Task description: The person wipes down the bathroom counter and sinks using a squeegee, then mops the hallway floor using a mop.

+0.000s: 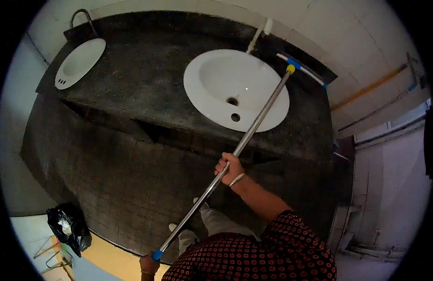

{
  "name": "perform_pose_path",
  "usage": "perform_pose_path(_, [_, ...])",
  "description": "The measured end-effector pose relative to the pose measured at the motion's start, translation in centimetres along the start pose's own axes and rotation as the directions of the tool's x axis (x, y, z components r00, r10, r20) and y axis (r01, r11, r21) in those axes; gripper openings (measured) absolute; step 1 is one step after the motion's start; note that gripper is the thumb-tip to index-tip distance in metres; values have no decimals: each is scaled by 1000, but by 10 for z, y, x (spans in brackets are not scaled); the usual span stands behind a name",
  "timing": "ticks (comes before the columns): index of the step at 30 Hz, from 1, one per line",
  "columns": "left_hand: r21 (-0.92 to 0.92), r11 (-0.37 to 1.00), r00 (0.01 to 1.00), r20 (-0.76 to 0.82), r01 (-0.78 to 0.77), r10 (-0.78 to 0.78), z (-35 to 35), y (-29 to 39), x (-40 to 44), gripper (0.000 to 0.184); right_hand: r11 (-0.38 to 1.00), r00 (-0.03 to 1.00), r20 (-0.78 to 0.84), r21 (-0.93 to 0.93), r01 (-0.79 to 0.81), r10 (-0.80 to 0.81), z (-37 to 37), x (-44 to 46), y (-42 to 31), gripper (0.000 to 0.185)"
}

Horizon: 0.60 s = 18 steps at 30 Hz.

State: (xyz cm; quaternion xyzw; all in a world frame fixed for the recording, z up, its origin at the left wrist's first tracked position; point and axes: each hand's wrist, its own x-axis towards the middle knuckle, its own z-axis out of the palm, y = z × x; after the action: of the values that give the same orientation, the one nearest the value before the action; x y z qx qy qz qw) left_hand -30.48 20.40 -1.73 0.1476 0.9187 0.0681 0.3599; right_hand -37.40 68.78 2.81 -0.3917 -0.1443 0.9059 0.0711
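Note:
My right hand [229, 167] is wrapped around the middle of a long metal-handled squeegee [258, 121]. Down at the bottom, my left hand [149, 265] is closed at the handle's blue end, with its fingers only partly visible. The handle slants up to the right, crossing above the right rim of a white washbasin [208, 102]. Its wide head, with blue parts and a yellow joint, is over the right end of the dark countertop [146, 61], near the wall. Whether the blade touches the surface I cannot tell.
A second white basin [80, 63] is at the counter's left end, near a curved faucet [83, 18]. A pipe [256, 37] rises behind the nearer basin. A black garbage bag [76, 236] sits on the floor at lower left. Long poles [373, 86] lean along the right wall.

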Motion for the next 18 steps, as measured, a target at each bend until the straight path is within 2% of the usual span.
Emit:
perform_pose_path(1, [-88,996,1000,-29,-2,-1,6,-10,1,21,1000,998,64,17,-9,8,1,-1,1,24])
perform_pose_path(2, [-78,997,1000,-24,-3,1,-2,1,0,21,999,998,52,27,-21,20,-1,2,1,24])
perform_pose_path(4, [66,997,997,76,28,-32,-29,49,-5,25,999,998,68,43,-2,-1,-7,0,1,24])
perform_pose_path(6, [-29,989,988,55,-144,146,-20,33,-4,30,998,996,83,58,17,-22,-14,-5,-1,25])
perform_pose_path(7, [-19,989,987,62,-145,146,-15,28,4,30,995,997,57,79,57,-61,-20,-13,-5,25])
perform_pose_path(8, [42,994,978,189,-97,88,1,34,7,31,994,995,43,71,82,-85,-25,-18,-14,25])
perform_pose_path(11, [-28,997,976,201,-74,79,-4,60,-4,29,998,996,75,37,44,-47,-47,-28,-40,26])
perform_pose_path(13, [188,973,991,27,-134,131,2,64,-6,24,989,982,116,33,146,-148,-67,-29,-49,27])
perform_pose_path(14, [171,978,993,20,-117,115,-6,69,-7,24,991,983,125,16,131,-132,-68,-30,-51,27])
perform_pose_path(16, [172,963,923,-290,-209,252,-29,79,3,18,976,988,37,167,141,-149,-67,-32,-60,29])
perform_pose_path(17, [157,965,922,-299,-208,248,-29,79,11,18,978,988,44,151,142,-150,-61,-28,-61,29])
perform_pose_path(18, [171,974,952,-242,-150,189,-29,76,19,16,984,991,45,134,120,-127,-54,-22,-63,29])
